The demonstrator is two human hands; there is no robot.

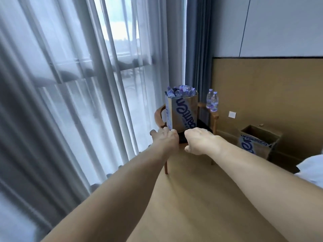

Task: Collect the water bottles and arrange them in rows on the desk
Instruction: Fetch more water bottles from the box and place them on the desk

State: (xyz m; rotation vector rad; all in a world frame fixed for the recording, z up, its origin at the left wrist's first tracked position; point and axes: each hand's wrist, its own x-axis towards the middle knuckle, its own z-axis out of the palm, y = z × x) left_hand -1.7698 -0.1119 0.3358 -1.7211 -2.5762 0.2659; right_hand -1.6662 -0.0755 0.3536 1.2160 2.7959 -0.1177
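Clear plastic bottles (180, 91) with purple labels are heaped to the rim of a tall printed box (184, 112) standing on the seat of a chair (160, 114). Two more bottles (212, 101) stand upright, side by side, on the chair's far armrest (215, 116). A second box (258, 144) sits open on the floor (192, 198) by the wall; its contents cannot be made out. The left grip (165, 137) touches the first box's lower near corner, and the right grip (199, 140) hangs at the seat's front edge. Their fingers are blurred or hidden, so whether either is closed cannot be told.
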